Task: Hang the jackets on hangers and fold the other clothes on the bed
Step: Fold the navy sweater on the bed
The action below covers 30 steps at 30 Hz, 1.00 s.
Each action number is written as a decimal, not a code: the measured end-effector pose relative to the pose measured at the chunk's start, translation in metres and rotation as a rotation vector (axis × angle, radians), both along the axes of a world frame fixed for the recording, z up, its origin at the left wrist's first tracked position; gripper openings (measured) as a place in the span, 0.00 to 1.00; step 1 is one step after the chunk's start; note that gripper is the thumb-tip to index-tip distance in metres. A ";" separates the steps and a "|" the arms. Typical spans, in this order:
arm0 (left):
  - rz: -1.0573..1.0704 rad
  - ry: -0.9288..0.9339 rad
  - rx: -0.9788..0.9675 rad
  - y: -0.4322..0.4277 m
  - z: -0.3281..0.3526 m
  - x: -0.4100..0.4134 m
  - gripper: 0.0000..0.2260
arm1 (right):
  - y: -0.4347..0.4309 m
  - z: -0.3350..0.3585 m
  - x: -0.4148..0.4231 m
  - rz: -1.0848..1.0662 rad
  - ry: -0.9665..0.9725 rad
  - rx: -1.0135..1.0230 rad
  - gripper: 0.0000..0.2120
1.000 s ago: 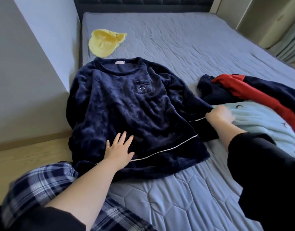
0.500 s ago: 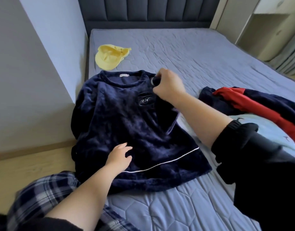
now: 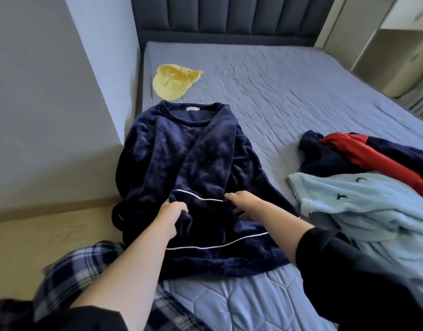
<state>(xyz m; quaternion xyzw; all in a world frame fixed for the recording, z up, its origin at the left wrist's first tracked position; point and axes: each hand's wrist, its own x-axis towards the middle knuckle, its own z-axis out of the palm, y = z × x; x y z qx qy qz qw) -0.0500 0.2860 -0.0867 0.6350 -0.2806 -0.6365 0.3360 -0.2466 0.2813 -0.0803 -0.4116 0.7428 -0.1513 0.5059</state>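
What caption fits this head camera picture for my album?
Left hand and right hand hold the navy top by its folded sleeve on the bed.

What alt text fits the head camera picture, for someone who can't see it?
A left hand and right hand hold a navy top on a bed, one sleeve folded across its front. A yellow cap lies beyond it; a light blue garment and a red-and-navy garment are heaped to the right.
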 end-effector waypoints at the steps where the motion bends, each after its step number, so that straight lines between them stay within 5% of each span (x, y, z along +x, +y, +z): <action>1: -0.027 0.063 0.050 0.000 0.006 0.004 0.06 | 0.002 -0.003 0.001 -0.122 -0.174 0.002 0.16; 4: -0.170 0.310 0.145 -0.003 0.021 0.019 0.12 | -0.004 0.000 0.002 -0.377 -0.868 -0.033 0.20; 6: -0.264 0.229 0.172 -0.013 0.030 0.024 0.09 | -0.011 0.005 0.003 -0.415 -1.004 -0.027 0.17; 8: -0.385 -0.077 0.192 -0.016 0.034 0.028 0.08 | -0.011 0.004 0.009 -0.289 -0.808 0.022 0.08; 10: -0.218 -0.617 0.076 -0.022 0.020 0.031 0.13 | -0.005 0.000 0.015 -0.077 -0.478 0.107 0.04; 11: -0.133 -0.723 -0.025 -0.023 0.011 0.037 0.14 | -0.003 -0.004 0.017 -0.026 -0.371 0.116 0.06; 13: -0.031 -0.816 -0.207 -0.022 0.002 0.043 0.21 | -0.006 -0.009 0.016 -0.081 -0.336 0.102 0.10; 16: -0.152 -1.130 -0.641 -0.026 -0.005 0.036 0.31 | -0.018 -0.012 0.016 -0.200 -0.396 0.040 0.10; 19: -0.430 -1.198 -0.905 -0.025 -0.007 0.018 0.28 | -0.030 -0.017 0.012 -0.321 -0.418 -0.031 0.11; 23: -0.732 -1.252 -0.866 -0.028 -0.029 -0.006 0.24 | -0.059 -0.019 0.000 -0.512 -0.440 -0.176 0.15; 30: -0.747 -1.201 -0.787 -0.072 -0.035 -0.047 0.23 | -0.121 -0.015 -0.033 -0.697 -0.559 -0.286 0.18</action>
